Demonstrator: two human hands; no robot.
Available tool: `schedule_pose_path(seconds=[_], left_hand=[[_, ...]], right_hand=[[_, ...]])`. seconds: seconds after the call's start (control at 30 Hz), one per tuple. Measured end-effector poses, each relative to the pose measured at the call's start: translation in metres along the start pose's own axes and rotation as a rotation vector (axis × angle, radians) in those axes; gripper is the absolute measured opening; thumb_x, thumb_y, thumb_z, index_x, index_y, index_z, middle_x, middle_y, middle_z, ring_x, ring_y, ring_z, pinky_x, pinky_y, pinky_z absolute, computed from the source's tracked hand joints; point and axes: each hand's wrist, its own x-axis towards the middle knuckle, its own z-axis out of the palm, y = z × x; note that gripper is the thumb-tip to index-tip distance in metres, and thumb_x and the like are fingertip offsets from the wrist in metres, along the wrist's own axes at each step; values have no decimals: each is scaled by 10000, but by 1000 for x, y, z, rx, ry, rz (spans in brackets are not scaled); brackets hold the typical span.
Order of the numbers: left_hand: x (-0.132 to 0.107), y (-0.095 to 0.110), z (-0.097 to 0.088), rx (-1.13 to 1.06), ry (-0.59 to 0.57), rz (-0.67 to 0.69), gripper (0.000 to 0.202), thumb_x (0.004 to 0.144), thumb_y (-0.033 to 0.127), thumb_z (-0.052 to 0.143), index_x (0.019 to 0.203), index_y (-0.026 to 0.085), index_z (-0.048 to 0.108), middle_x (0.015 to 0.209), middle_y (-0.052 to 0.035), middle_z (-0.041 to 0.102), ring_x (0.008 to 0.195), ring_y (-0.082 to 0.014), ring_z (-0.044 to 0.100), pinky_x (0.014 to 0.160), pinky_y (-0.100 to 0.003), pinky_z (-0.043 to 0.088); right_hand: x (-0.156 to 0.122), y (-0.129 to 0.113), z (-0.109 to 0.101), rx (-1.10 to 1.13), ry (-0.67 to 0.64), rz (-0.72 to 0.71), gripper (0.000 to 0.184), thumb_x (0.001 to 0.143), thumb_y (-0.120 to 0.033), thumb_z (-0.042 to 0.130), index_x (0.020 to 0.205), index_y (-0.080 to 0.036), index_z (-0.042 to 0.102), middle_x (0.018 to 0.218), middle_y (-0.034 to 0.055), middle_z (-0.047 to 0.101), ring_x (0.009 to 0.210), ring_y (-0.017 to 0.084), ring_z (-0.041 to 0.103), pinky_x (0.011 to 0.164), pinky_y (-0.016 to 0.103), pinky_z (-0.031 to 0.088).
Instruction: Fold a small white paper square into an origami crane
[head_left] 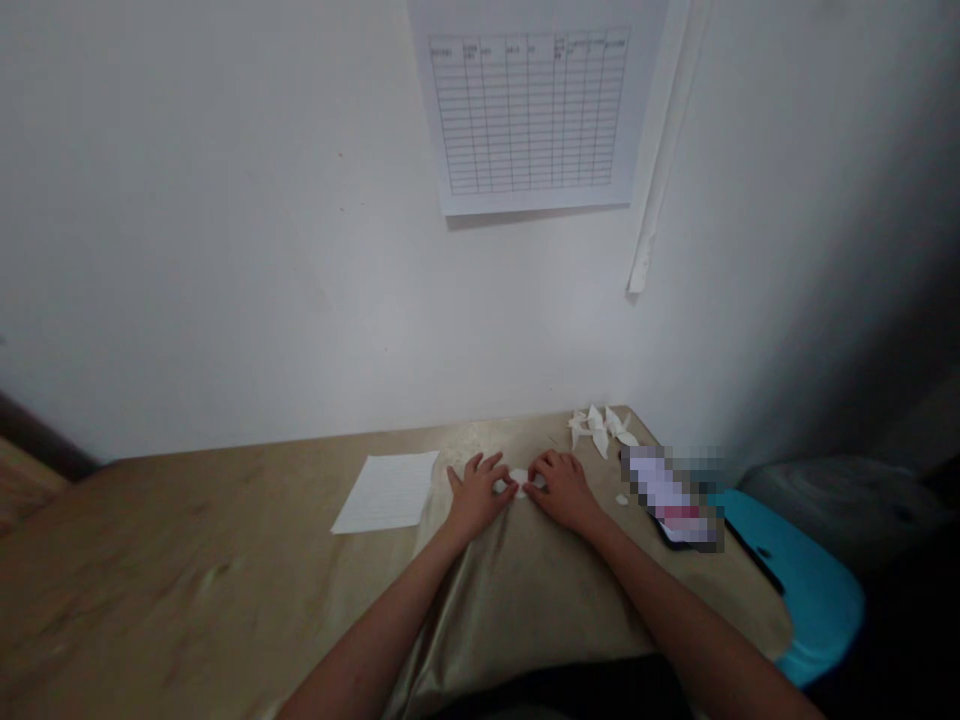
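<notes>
A small piece of white folded paper (519,482) lies on the brown-covered table between my two hands. My left hand (478,492) pinches its left side between thumb and index finger, while the other fingers spread out. On the opposite side, my right hand (562,488) holds the paper with thumb and fingertips, its fingers curled. The exact folds are too small to make out. Several folded white paper figures (598,430), shaped like origami birds, stand in a group beyond my right hand. Left of my left hand rests a lined white sheet (388,490).
A phone (671,500), partly pixelated, lies at the table's right side, with a small white scrap (622,499) beside it. A turquoise seat (821,590) adjoins the right edge. Behind the table rises a white wall (225,250) bearing a printed grid sheet (532,120).
</notes>
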Motion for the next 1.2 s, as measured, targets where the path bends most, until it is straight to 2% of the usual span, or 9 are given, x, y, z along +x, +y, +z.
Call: schedule_pose_path(seconds=[0.17,0.33,0.6,0.8,1.03,1.2], left_hand=[[3,0,2,6,8,-11,169,894,446,625,996,340,706,1509,34,504,1454,-333,313,1096,-803,78],[7,-5,-1,-25,-30,-15,133,871,429,659,968,354,712,1504,55,506,1458,-339,303,1081,-814,87],[10,-23,-3,-50,-109,31,166,896,421,626,1042,416,706,1538,84,464,1480,-366,251,1060,-834,59],[9,-26,-7,-34,-146,38,206,909,384,607,1088,430,699,1559,78,438,1488,-366,239,1072,-820,62],[5,-26,-11,-16,-157,63,246,916,360,598,1121,465,681,1558,100,434,1498,-352,227,1091,-800,55],[5,-24,-13,-2,-164,49,243,916,357,596,1114,465,688,1560,105,430,1498,-352,229,1098,-793,59]], right_hand=[[2,-2,1,-15,-3,15,211,867,-427,674,982,-250,666,1105,53,603,1109,252,512,1058,431,306],[4,0,0,30,-39,37,181,849,-337,685,1016,-265,686,1128,48,604,1130,247,499,1065,425,296],[7,12,-2,135,-113,-10,182,876,-243,621,1032,-282,707,1129,39,610,1123,231,494,1053,420,299],[10,23,0,198,-140,-41,211,855,-185,626,1026,-263,721,1128,41,618,1123,216,516,1052,385,309],[10,28,6,204,-137,-31,359,841,-182,639,1190,-249,683,1199,67,624,1164,236,504,1069,402,309],[10,30,5,200,-147,-31,400,849,-175,616,1233,-268,683,1232,76,610,1179,243,493,1086,408,314]])
